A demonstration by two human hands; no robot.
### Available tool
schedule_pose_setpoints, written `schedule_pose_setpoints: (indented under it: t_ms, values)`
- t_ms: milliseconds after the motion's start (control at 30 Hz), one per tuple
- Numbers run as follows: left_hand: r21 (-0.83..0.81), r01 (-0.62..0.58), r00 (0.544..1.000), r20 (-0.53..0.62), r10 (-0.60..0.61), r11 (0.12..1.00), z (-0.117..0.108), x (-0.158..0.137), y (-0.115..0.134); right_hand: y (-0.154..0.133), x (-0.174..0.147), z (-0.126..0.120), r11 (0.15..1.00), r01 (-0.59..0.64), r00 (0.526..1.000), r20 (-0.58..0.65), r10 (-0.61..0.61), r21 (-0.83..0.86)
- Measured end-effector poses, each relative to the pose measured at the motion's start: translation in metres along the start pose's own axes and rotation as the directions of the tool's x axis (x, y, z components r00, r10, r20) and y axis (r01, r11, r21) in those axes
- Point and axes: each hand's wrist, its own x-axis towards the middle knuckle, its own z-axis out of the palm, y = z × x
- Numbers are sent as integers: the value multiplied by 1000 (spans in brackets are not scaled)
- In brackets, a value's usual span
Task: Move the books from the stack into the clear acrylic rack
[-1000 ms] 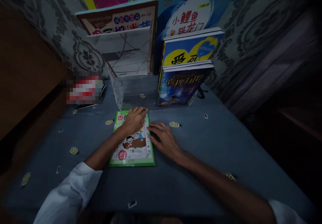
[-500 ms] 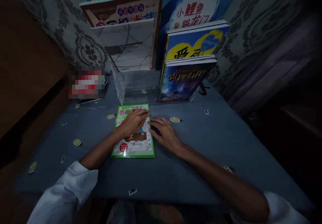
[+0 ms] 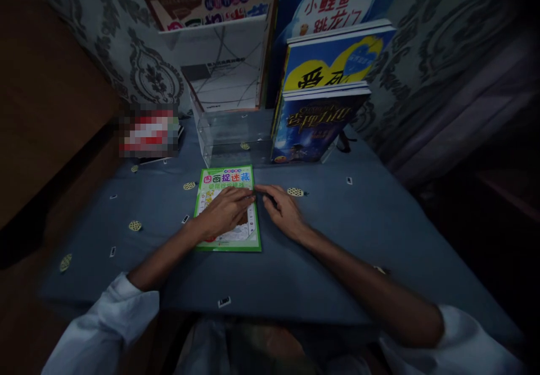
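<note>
A thin children's book (image 3: 230,245) with a green border lies flat on the blue-grey tablecloth, its cover facing up. My left hand (image 3: 228,209) rests across the middle of the cover, fingers stretched out toward the book's right edge, and hides part of the picture. Beside that edge is my right hand (image 3: 282,209), its fingers reaching left with a gap between thumb and forefinger. The right fingertips are at the book's side; whether they touch it I cannot tell. Neither hand grips anything.
Behind the book stands a clear acrylic rack (image 3: 236,153). A white booklet (image 3: 228,66) leans in its left part, a dark blue book (image 3: 316,130) and a blue-and-yellow book (image 3: 337,60) in its right. A blurred red item (image 3: 149,133) lies at the left. Patterned wall covering is behind.
My left hand has slid down the cover, uncovering the title. The right hand has shifted slightly right of the book's edge. The whole view has tilted a little.
</note>
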Motion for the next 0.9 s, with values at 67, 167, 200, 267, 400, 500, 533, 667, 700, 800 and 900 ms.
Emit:
schedule_pose_setpoints:
  t_ms: [67, 167, 200, 267, 400, 500, 533, 667, 700, 800, 900]
  values:
    - [8, -11, 1000, -2, 11, 1000, -2, -5, 7, 0, 0, 1, 1000, 19, 1000, 17, -20, 10]
    - [7, -28, 1000, 2, 28, 1000, -5, -13, 17, 0, 0, 2, 1000, 21, 998, 56, -21, -12]
    - [1, -33, 999, 8, 33, 999, -6, -15, 20, 0, 0, 2, 999, 20, 998, 65, -18, -25]
    - [-13, -41, 999, 22, 41, 999, -7, -22, 27, -1, 0, 2, 999, 19, 997, 73, -15, -50]
    - [-38, -39, 998, 51, 41, 998, -11, -36, 41, -3, 0, 2, 996, 27, 996, 92, -19, -88]
    - [-55, -44, 997, 60, 48, 998, -13, -47, 52, -3, 0, 3, 992, 37, 993, 117, -23, -121]
    - [-57, -50, 997, 62, 53, 997, -13, -50, 55, -2, -1, 3, 990, 40, 992, 125, -23, -136]
    - [-44, -54, 995, 81, 57, 998, -11, -62, 65, 1, -5, 1, 980, 84, 977, 210, -45, -181]
    - [-38, -43, 995, 83, 46, 998, -10, -64, 66, 2, -7, -1, 977, 104, 968, 243, -57, -185]
    - [-42, -12, 997, 75, 15, 999, -10, -68, 71, 4, -12, -7, 970, 165, 938, 331, -99, -177]
    - [-121, -3, 997, 72, 11, 993, -13, -69, 70, 5, -15, -12, 963, 212, 911, 389, -134, -165]
